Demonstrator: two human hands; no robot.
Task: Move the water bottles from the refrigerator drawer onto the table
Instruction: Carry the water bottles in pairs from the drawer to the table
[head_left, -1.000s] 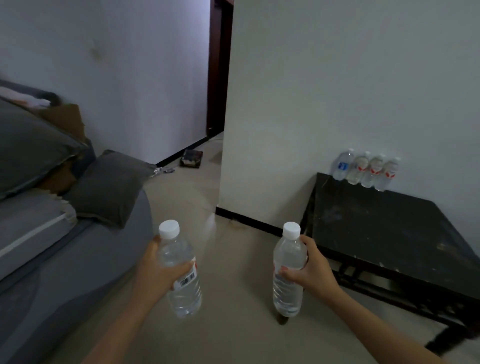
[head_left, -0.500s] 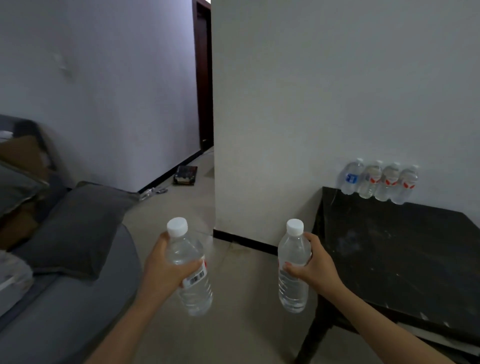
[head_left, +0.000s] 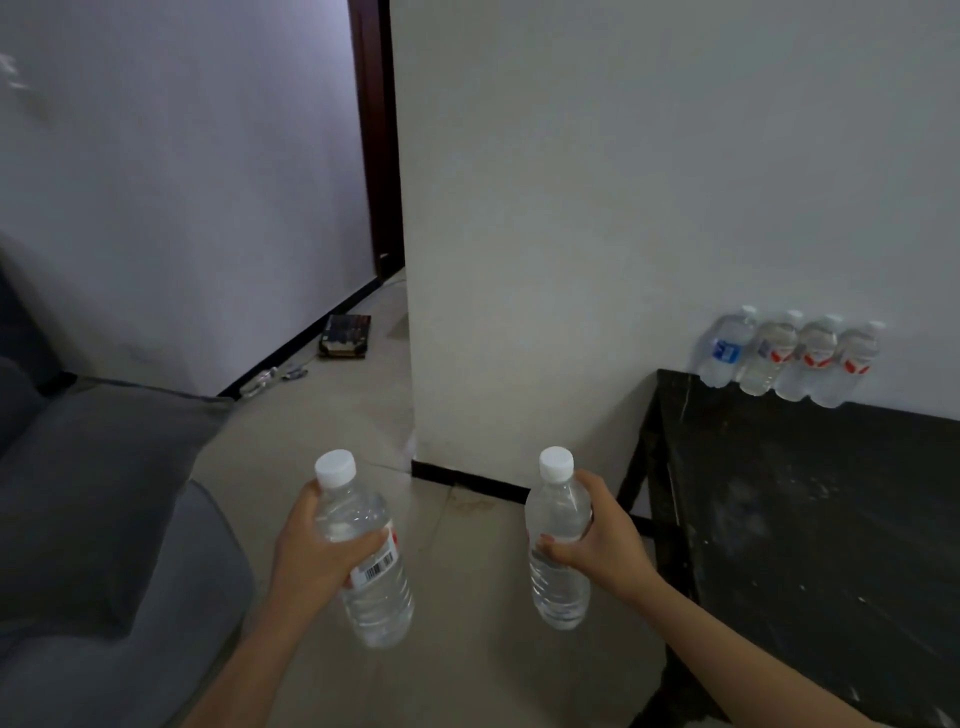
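Over on the far left, a grey sofa (head_left: 104, 493) fills the edge of the view, dim and a little blurred. Moving in, here's the left hand (head_left: 317, 556), fingers and thumb wrapped round the middle of the left bottle (head_left: 382, 608), a clear water bottle with a white cap, tilted so the cap leans left and the base swings right (a barcode label peeks out just under the thumb). It's up in the air above the pale floor (head_left: 467, 665), touching nothing but that hand. Further back, a dark flat object (head_left: 345, 336) lies on the floor near the doorway (head_left: 376, 156); what it is, can't tell. Across the middle now comes the right bottle (head_left: 558, 597), also clear with a white cap, close to upright. The right hand (head_left: 605, 545) clasps it from the right side, thumb across the front, fingers curled round behind the shoulder. That one too hangs over the floor, just beside the near left corner of the dark tabletop (head_left: 810, 545) but not on it. And at the right, at the back of the tabletop, a row of four bottles (head_left: 789, 358) stands upright, shoulder to shoulder against the white wall (head_left: 623, 208), the leftmost with a blue label, the others showing red.
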